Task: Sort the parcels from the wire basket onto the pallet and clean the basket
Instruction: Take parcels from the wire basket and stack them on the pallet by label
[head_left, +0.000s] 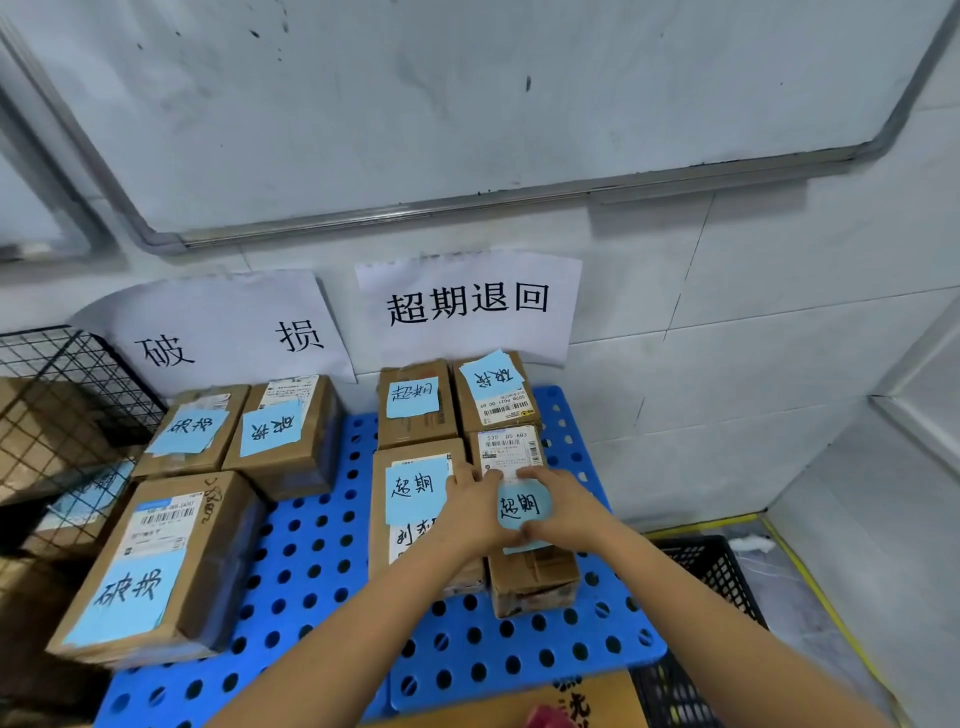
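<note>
A blue perforated pallet (311, 571) lies against the wall and carries several brown parcels with blue sticky notes. Both my hands rest on the front right parcel (535, 577). My left hand (475, 512) lies on its left side with fingers pointing forward. My right hand (558, 501) lies on its right side, and between the two hands shows the blue note (522, 506) stuck on its top. The fingers look fairly straight and press down. Beside it stands a larger parcel (410, 499) with its own blue note. A black wire basket (57, 415) stands at the left.
Three parcels (156, 561) sit on the pallet's left half under a paper wall sign (228, 338). A second sign (467, 306) hangs above the right group. A black plastic crate (706, 587) stands at the right. A cardboard piece (582, 701) lies at the bottom edge.
</note>
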